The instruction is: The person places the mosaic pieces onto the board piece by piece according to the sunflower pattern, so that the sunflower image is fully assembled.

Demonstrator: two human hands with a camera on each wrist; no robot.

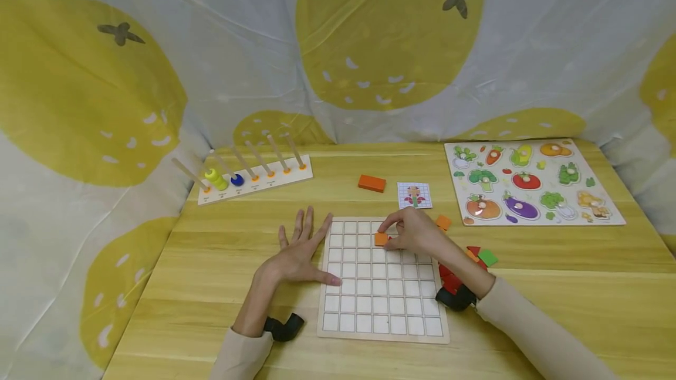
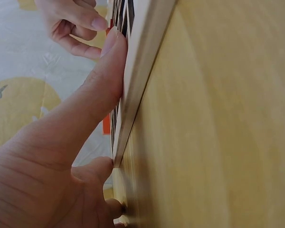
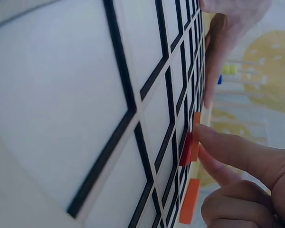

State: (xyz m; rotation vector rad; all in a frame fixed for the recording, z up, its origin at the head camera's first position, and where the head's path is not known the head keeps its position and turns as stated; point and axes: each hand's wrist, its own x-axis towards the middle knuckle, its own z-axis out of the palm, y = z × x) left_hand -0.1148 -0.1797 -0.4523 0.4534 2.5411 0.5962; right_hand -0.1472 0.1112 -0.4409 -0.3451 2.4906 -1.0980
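A white gridded board with a pale wooden frame lies before me. My right hand pinches an orange square tile between thumb and finger, low over the board's upper middle. Beside that tile, a red piece shows at the grid in the right wrist view. My left hand is spread at the board's left side. Its thumb rests on the frame's edge in the left wrist view, and the index fingertip touches the upper left corner.
Loose red tiles, a green tile and an orange tile lie right of the board. Behind it are an orange block and a pattern card. A peg rack stands back left, a vegetable puzzle back right.
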